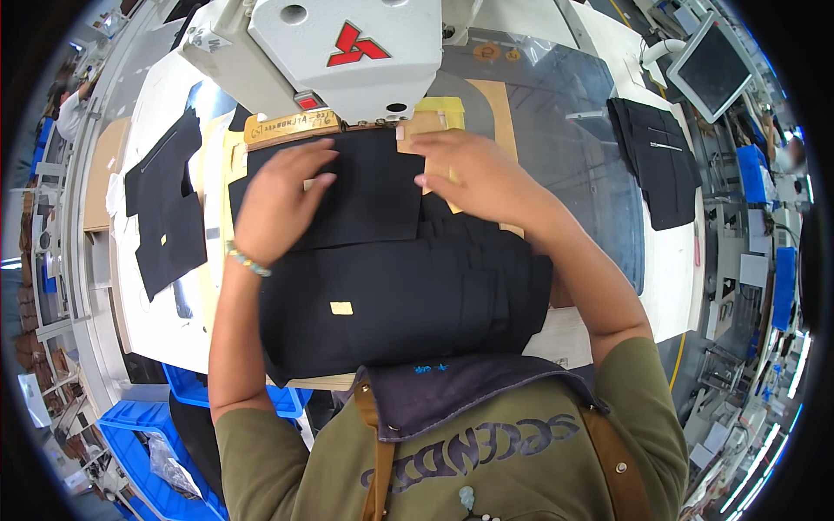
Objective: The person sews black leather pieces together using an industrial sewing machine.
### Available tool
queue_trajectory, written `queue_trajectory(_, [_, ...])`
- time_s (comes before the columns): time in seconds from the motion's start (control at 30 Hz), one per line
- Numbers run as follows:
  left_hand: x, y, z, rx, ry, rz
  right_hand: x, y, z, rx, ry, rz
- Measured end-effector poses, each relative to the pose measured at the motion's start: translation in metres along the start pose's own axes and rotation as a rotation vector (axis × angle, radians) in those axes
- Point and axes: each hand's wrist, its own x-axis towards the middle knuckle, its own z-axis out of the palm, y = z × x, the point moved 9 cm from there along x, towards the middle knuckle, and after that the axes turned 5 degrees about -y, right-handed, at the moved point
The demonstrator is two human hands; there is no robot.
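Below the white head of a large sewing machine [347, 65], a black fabric panel [365, 191] lies flat. My left hand [282, 195] hovers over or rests on its left side, fingers stretched and thumb apart; contact is hard to tell. At the panel's right edge, by a tan template piece [423, 135], is my right hand [473, 178], its thumb and fingers apart with nothing between them. Closer to me lies an overlapping stack of black fabric pieces [408, 295], the top one bearing a small yellow tag [341, 308]. A yellow strip with handwriting [291, 128] sits behind the panel.
More black pieces lie at the left [169, 217] and in a pile at the right [656, 161]. A monitor [712, 65] stands at the far right. Blue crates [143, 451] are below the table's left front. A clear plate [573, 113] covers the right table surface.
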Motion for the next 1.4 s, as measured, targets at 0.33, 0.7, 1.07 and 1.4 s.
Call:
queue_trajectory(0.33, [-0.097,-0.163,-0.037,-0.453,0.137,-0.605,0.009,0.024,0.039,1.084,-0.086,0.494])
queue_trajectory(0.7, [-0.099,-0.138,-0.011,-1.191,0.200,-0.611,0.001,-0.003,0.026,1.786,0.038,0.300])
queue_trajectory(1.07, [-0.069,-0.080,0.041,-1.320,0.026,-0.592,-0.063,0.087,-0.003,1.012,0.079,0.610])
queue_trajectory(1.4, [-0.033,-0.063,0.081,-1.195,-0.119,-0.594,-0.051,0.126,-0.026,0.192,-0.005,0.607])
